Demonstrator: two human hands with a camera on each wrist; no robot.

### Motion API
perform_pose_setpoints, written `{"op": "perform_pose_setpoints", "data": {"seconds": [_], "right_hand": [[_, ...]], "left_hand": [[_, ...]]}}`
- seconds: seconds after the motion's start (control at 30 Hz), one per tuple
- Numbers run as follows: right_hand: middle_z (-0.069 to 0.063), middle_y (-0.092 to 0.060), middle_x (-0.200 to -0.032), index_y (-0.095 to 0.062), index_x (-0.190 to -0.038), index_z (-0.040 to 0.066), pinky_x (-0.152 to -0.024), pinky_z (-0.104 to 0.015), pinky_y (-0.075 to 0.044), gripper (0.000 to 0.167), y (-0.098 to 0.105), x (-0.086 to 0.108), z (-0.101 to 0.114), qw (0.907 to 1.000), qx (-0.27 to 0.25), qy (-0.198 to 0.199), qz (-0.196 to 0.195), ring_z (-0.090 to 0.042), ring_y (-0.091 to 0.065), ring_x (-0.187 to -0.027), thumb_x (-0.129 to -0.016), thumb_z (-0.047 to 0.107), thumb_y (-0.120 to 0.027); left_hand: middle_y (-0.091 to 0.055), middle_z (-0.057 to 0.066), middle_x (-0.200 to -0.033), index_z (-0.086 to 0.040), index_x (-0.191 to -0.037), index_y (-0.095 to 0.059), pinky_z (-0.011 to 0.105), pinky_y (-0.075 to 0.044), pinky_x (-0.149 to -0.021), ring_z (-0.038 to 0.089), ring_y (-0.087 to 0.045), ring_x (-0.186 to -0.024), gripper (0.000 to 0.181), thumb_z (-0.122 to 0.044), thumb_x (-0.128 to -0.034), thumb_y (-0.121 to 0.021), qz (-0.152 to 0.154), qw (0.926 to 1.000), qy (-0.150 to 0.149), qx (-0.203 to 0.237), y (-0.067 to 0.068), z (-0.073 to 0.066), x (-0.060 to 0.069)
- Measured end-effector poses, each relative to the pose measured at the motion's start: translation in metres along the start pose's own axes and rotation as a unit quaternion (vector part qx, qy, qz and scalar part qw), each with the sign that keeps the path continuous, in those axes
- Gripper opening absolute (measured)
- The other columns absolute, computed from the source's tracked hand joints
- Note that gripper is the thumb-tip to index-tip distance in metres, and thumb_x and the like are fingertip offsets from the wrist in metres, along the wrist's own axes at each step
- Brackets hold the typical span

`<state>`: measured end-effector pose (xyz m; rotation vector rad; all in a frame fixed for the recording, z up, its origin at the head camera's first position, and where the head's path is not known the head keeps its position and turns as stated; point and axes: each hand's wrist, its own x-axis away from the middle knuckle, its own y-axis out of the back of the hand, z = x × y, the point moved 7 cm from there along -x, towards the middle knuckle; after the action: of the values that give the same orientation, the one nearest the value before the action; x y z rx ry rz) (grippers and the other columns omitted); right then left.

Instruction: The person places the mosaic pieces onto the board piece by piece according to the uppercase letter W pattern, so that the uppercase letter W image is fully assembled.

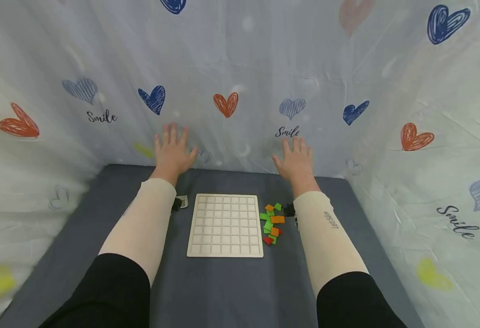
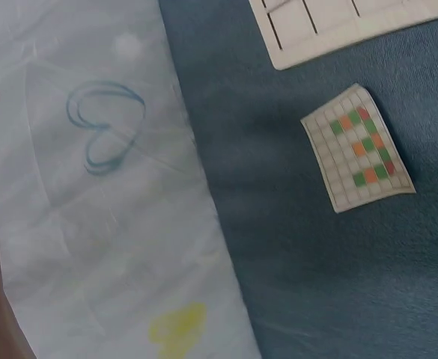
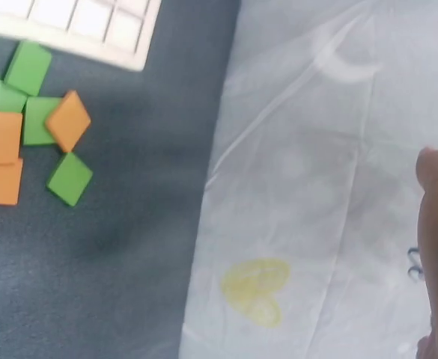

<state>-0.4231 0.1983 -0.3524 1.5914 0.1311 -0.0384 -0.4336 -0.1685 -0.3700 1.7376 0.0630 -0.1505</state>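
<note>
My left hand [image 1: 172, 155] is stretched forward with spread, straight fingers before the curtain at the back, holding nothing. My right hand [image 1: 296, 161] reaches out likewise, fingers straight and nothing in it. Whether either hand touches the curtain I cannot tell. Between the forearms lies a pale wooden grid board [image 1: 225, 225]. Beside its right edge is a loose heap of small square tiles, with green tiles [image 3: 28, 69], orange tiles [image 3: 0, 138] and red tiles [image 1: 268, 240]. A small paper card [image 2: 359, 149] printed with a coloured grid pattern lies left of the board, partly hidden by my left arm in the head view.
A dark grey cloth [image 1: 240, 291] covers the table. White curtain [image 1: 252, 59] with hearts and the word Smile encloses the back and both sides. Black cuffs end partway up both forearms, over pale sleeves [image 1: 141, 228].
</note>
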Motion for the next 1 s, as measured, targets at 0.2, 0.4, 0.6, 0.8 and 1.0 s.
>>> {"op": "perform_pose_setpoints", "data": {"seconds": [0.2,0.4,0.6,0.8,1.0], "right_hand": [[-0.019,-0.002,-0.17,-0.01,-0.167,0.017,-0.12,-0.061,-0.003,0.076,0.001,0.003,0.004,1.0,0.006,0.006,0.0,-0.038,0.004,-0.156,-0.107,0.055,-0.036],[-0.019,-0.001,-0.17,-0.006,-0.167,0.017,-0.12,-0.062,-0.003,0.077,0.002,0.002,0.012,0.9997,0.02,0.013,0.0,-0.037,0.004,-0.156,-0.107,0.056,-0.034],[-0.021,-0.003,-0.17,-0.008,-0.167,0.015,-0.12,-0.061,0.0,0.075,0.002,0.004,0.019,0.9998,0.007,0.019,0.0,-0.039,0.002,-0.156,-0.108,0.054,-0.033],[-0.02,-0.006,-0.17,-0.011,-0.167,0.015,-0.12,-0.062,-0.005,0.075,0.001,0.008,0.026,0.9991,-0.004,0.041,-0.013,-0.04,0.0,-0.156,-0.108,0.054,-0.035],[-0.021,-0.009,-0.169,-0.013,-0.167,0.014,-0.12,-0.063,-0.006,0.074,0.004,0.014,0.037,0.9951,-0.053,0.077,-0.032,-0.04,-0.002,-0.155,-0.108,0.052,-0.039]], "left_hand": [[0.025,0.014,-0.166,-0.017,-0.166,0.004,0.061,0.019,-0.114,0.035,0.027,-0.15,0.085,-0.062,-0.1037,-0.031,0.012,0.9995,0.012,-0.027,-0.003,0.014,0.003],[0.024,0.015,-0.166,-0.015,-0.166,0.003,0.061,0.02,-0.114,0.036,0.027,-0.15,0.086,-0.061,-0.1034,-0.035,0.011,0.9991,0.012,-0.038,-0.001,0.019,0.004],[0.019,0.017,-0.168,-0.016,-0.167,0.003,0.063,0.015,-0.115,0.037,0.024,-0.151,0.087,-0.062,-0.1031,-0.036,0.0,0.9992,-0.001,-0.039,0.005,0.018,0.005],[0.018,0.017,-0.168,-0.017,-0.167,0.003,0.063,0.011,-0.117,0.037,0.022,-0.152,0.086,-0.062,-0.1037,-0.033,-0.022,0.9993,-0.025,-0.015,0.013,0.01,0.009],[0.008,0.018,-0.17,-0.014,-0.167,-0.008,0.063,0.009,-0.117,0.037,0.015,-0.154,0.084,-0.058,-0.1042,-0.041,-0.04,0.9984,-0.036,0.018,0.026,0.008,0.019]]}}
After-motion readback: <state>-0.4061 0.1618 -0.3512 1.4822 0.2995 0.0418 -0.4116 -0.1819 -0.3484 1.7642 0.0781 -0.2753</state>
